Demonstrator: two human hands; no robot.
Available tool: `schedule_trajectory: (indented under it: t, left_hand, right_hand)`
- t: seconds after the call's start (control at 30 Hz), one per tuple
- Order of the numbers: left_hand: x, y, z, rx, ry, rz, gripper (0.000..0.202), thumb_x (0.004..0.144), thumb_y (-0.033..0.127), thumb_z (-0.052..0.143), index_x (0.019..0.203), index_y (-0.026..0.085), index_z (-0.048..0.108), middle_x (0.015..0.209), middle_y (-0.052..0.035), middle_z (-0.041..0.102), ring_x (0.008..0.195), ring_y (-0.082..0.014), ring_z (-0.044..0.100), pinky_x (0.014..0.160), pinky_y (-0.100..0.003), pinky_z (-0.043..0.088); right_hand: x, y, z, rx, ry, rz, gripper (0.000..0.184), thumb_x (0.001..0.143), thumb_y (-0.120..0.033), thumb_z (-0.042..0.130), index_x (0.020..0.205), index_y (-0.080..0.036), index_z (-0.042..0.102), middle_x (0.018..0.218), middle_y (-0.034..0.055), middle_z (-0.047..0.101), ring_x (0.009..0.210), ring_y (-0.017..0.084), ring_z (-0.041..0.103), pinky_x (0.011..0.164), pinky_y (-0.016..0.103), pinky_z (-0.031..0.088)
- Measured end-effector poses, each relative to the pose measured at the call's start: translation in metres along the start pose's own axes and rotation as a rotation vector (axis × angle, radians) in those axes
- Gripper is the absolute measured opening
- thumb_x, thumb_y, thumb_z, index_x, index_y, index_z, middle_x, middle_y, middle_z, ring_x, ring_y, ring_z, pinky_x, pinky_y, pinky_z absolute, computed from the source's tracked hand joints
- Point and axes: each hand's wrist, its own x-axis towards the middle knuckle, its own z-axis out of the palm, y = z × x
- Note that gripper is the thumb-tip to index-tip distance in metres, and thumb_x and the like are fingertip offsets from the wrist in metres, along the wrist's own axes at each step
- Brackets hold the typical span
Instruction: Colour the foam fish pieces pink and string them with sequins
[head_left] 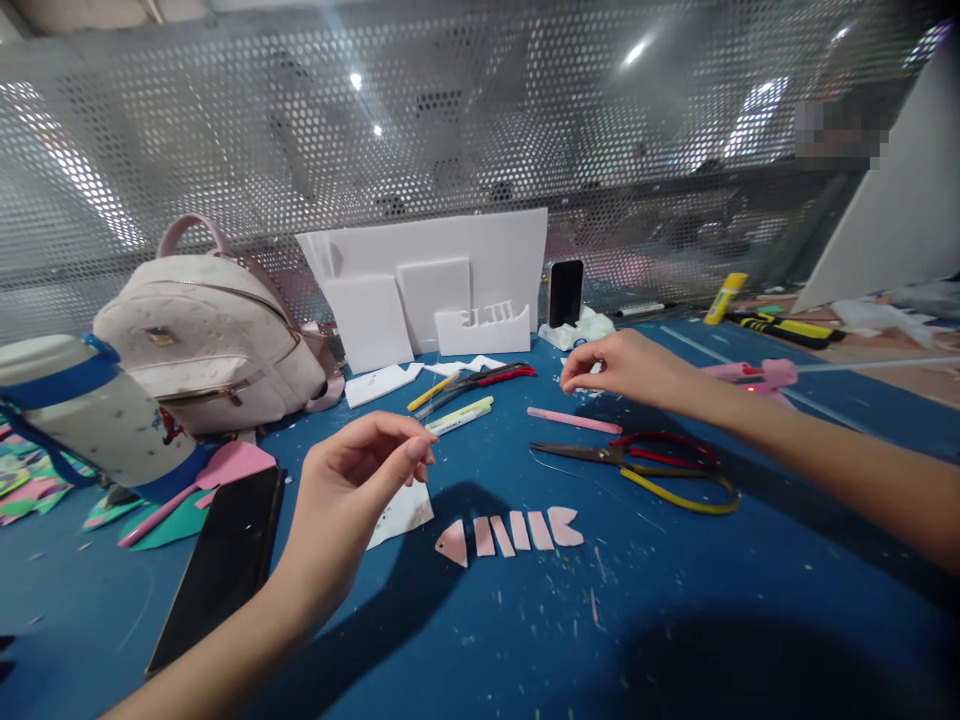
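Note:
My left hand (352,490) hovers over the blue table (675,620) with thumb and fingertips pinched together; what they hold, if anything, is too thin to make out. A white scrap (401,512) lies just below it. My right hand (619,365) reaches to the far middle, fingers pinched near a white wad (589,325) beside an upright phone (565,292). Between the hands lie a pink stick (574,421) and scissors (645,465) with red and yellow handles. A row of pink cut pieces (510,533) shaped like a fish lies in front.
A pale backpack (210,335) and a blue-and-white bottle (82,415) stand at left, with a dark phone (221,565) lying flat. White foam boards (442,280) lean against the perforated metal screen. Pens and cutters (469,388) lie mid-table; a pink glue gun (757,375) and yellow tools (780,325) are right.

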Motion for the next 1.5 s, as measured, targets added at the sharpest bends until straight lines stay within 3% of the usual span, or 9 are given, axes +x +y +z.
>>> schedule_trajectory:
  t: [0.5, 0.63, 0.77, 0.97, 1.23, 1.37, 1.5]
  left_hand:
    - [0.001, -0.004, -0.003, -0.003, -0.027, 0.004, 0.01, 0.09, 0.026, 0.072, 0.081, 0.023, 0.072, 0.073, 0.0041, 0.063, 0.066, -0.0066, 0.056, 0.063, -0.014, 0.046]
    - [0.001, -0.005, -0.005, -0.011, -0.031, 0.001, 0.01, 0.09, 0.025, 0.072, 0.08, 0.023, 0.072, 0.073, 0.0045, 0.064, 0.065, -0.006, 0.057, 0.063, -0.013, 0.046]
    - [0.003, -0.006, -0.004, -0.009, -0.033, 0.007, 0.01, 0.09, 0.024, 0.071, 0.081, 0.023, 0.072, 0.073, 0.0044, 0.064, 0.065, -0.0061, 0.057, 0.063, -0.013, 0.046]
    - [0.002, -0.006, -0.003, -0.006, -0.042, 0.012, 0.009, 0.091, 0.024, 0.071, 0.082, 0.023, 0.072, 0.074, 0.0042, 0.064, 0.066, -0.0062, 0.056, 0.063, -0.014, 0.046]
    - [0.001, -0.006, -0.003, -0.014, -0.045, 0.008, 0.01, 0.091, 0.025, 0.071, 0.081, 0.023, 0.072, 0.074, 0.0043, 0.064, 0.066, -0.0064, 0.056, 0.063, -0.014, 0.046]
    - [0.0, -0.005, -0.003, -0.012, -0.047, 0.011, 0.01, 0.091, 0.025, 0.071, 0.081, 0.023, 0.072, 0.074, 0.0042, 0.063, 0.066, -0.0067, 0.056, 0.063, -0.014, 0.046]
    - [0.001, -0.005, -0.002, -0.013, -0.046, 0.005, 0.01, 0.091, 0.026, 0.071, 0.081, 0.023, 0.072, 0.073, 0.0039, 0.063, 0.066, -0.0069, 0.056, 0.063, -0.015, 0.046]
  right_hand:
    - [0.053, 0.019, 0.061, -0.187, -0.023, -0.003, 0.01, 0.083, -0.026, 0.069, 0.081, -0.022, 0.078, 0.087, 0.0032, 0.076, 0.075, 0.02, 0.065, 0.057, 0.026, 0.036]
    - [0.056, 0.022, 0.066, -0.214, -0.086, 0.009, 0.011, 0.087, -0.029, 0.069, 0.085, -0.021, 0.076, 0.089, 0.0031, 0.075, 0.078, 0.02, 0.067, 0.061, 0.027, 0.044]
    - [0.056, 0.02, 0.066, -0.231, -0.187, 0.015, 0.023, 0.097, -0.035, 0.061, 0.105, -0.015, 0.067, 0.103, 0.0057, 0.069, 0.087, 0.018, 0.066, 0.078, 0.035, 0.056]
    - [0.051, 0.018, 0.061, -0.222, -0.225, -0.004, 0.027, 0.099, -0.033, 0.06, 0.12, -0.016, 0.062, 0.119, 0.0087, 0.064, 0.101, 0.021, 0.065, 0.087, 0.042, 0.057]
    - [0.046, 0.024, 0.061, -0.172, -0.209, -0.01, 0.02, 0.098, -0.032, 0.061, 0.101, -0.014, 0.067, 0.099, 0.0047, 0.069, 0.087, 0.017, 0.067, 0.08, 0.036, 0.055]
    - [0.047, 0.026, 0.062, -0.139, -0.168, -0.014, 0.013, 0.091, -0.023, 0.063, 0.087, -0.016, 0.073, 0.086, 0.0047, 0.073, 0.078, 0.018, 0.066, 0.065, 0.027, 0.045]
    - [0.047, 0.027, 0.063, -0.129, -0.139, -0.026, 0.014, 0.087, -0.021, 0.062, 0.084, -0.018, 0.075, 0.084, 0.0055, 0.075, 0.076, 0.02, 0.066, 0.06, 0.026, 0.039]
